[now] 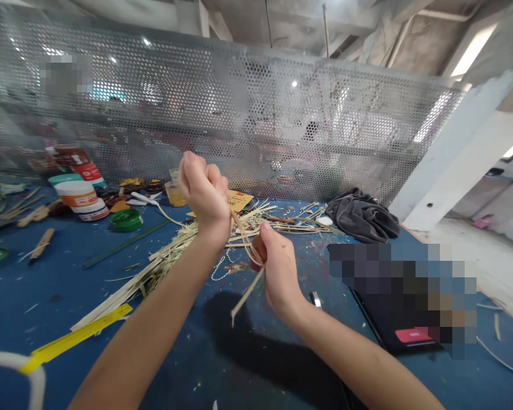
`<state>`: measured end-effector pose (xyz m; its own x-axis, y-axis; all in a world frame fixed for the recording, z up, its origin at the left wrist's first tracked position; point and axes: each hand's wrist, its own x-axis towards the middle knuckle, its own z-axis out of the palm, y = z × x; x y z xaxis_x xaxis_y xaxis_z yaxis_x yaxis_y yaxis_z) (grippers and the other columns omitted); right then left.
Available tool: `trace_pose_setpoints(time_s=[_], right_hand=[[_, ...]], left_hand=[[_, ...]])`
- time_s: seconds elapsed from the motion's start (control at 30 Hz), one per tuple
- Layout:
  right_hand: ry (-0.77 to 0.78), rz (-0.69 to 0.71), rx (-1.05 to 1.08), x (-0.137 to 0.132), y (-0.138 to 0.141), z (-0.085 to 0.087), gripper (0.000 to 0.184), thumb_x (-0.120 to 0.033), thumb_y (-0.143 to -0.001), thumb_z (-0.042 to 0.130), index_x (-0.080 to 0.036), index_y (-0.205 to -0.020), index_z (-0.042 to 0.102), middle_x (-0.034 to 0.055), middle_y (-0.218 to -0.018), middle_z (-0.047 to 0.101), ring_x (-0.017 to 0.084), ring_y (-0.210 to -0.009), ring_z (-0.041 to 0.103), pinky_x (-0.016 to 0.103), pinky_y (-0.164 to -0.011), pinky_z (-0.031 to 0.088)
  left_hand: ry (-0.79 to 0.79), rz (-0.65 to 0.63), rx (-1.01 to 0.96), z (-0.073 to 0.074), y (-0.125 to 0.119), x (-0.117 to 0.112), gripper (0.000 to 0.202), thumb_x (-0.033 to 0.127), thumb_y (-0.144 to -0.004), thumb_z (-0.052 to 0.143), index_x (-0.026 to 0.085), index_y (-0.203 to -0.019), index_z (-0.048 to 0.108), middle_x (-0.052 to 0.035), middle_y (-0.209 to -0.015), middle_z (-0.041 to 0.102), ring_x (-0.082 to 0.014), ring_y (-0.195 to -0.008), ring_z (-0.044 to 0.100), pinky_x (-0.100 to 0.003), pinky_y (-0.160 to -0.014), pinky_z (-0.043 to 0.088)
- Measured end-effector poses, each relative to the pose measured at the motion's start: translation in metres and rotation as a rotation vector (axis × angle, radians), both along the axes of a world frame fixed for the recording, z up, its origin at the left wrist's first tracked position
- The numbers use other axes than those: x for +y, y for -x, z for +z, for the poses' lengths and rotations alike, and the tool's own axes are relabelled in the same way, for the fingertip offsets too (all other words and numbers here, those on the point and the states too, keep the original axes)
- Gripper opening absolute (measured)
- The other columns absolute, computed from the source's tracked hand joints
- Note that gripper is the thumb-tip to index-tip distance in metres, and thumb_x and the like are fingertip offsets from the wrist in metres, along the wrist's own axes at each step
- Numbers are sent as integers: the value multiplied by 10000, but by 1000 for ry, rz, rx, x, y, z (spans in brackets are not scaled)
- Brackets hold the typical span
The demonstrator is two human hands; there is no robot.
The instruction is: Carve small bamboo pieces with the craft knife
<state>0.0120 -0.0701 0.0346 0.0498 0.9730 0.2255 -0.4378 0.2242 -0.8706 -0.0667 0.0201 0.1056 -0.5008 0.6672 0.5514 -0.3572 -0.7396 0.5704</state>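
My left hand (205,196) is raised over the blue table, its fingers curled into a fist. Several thin, pale plant-fibre strips (241,232) run from its wrist side down to my right hand (279,265), which pinches them between thumb and fingers. The strips' lower end (247,291) sticks out below the right hand, towards me. Whether the left fingers also grip these strips is hidden by the back of the hand. Behind both hands lies a loose heap of similar strips (166,253). A thin twisted cord (217,267) lies beside the heap.
A phone-like dark device (370,316), partly pixelated, lies at right, near a crumpled dark cloth (363,216). Tubs (83,200), a green tape roll (126,220) and tools stand at left. A yellow strip (79,339) lies in front. A perforated metal screen (248,114) closes the back.
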Motion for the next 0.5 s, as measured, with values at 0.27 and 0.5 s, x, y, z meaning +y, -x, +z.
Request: trace_pose_setpoints(time_s=[0.27,0.5], right_hand=[[221,426,260,2,-4,7,562,-231,-558,838,-257,-861,365,-85,-689,565,156,-673,652,344,-647,576],[338,379,163,13,-2,1,197,-140,-721,599,-204,-836,453,-85,-641,487,27,-439,378,143,-417,362]], left_hand=[[-196,258,-30,11,17,2,347,312,-953,394,219,-649,256,71,-525,130,-59,-355,169,-244,-333,102],[-344,428,40,8,13,2,317,242,-958,378,211,-662,271,58,-593,161,-51,-389,199,-271,-368,112]])
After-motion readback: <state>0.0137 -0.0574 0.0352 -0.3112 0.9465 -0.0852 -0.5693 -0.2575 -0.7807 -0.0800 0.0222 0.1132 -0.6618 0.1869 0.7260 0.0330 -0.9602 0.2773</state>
